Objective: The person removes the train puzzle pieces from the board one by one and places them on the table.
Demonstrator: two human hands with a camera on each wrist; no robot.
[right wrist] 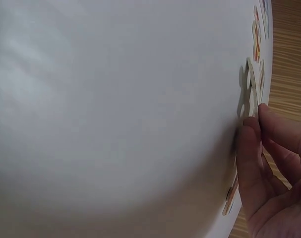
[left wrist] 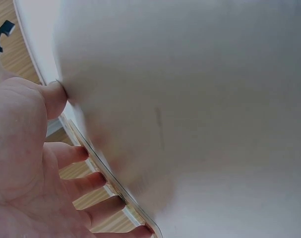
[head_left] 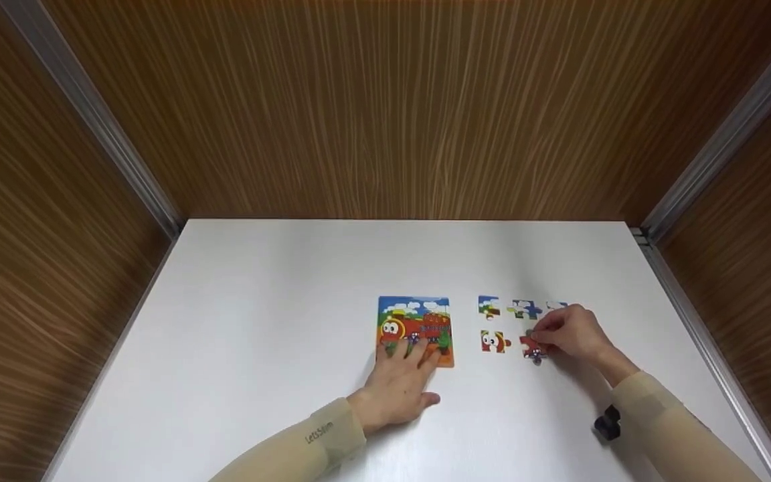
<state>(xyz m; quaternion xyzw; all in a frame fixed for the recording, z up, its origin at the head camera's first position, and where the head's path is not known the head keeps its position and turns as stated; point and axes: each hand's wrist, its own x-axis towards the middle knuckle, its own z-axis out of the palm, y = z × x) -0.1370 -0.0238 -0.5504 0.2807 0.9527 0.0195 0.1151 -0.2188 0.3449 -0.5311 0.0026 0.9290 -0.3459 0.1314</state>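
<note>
A colourful train picture [head_left: 419,309], flat and rectangular, lies on the white table. My left hand [head_left: 399,389] rests on its lower edge with fingers spread; the left wrist view shows the fingertips [left wrist: 115,201] along the board's edge. To the right, my right hand [head_left: 576,335] pinches a red jigsaw piece [head_left: 530,347] between thumb and fingers. In the right wrist view that piece [right wrist: 252,89] is tilted up off the table. Left of it lies a piece with cartoon eyes [head_left: 492,341].
Behind the held piece are a blue-and-green piece [head_left: 488,305], a cloud piece [head_left: 523,308] and another piece [head_left: 556,305] partly behind my right hand. A black device [head_left: 608,424] sits by the right wrist. Wood-grain panels [head_left: 385,134] wall in the white table [head_left: 258,321].
</note>
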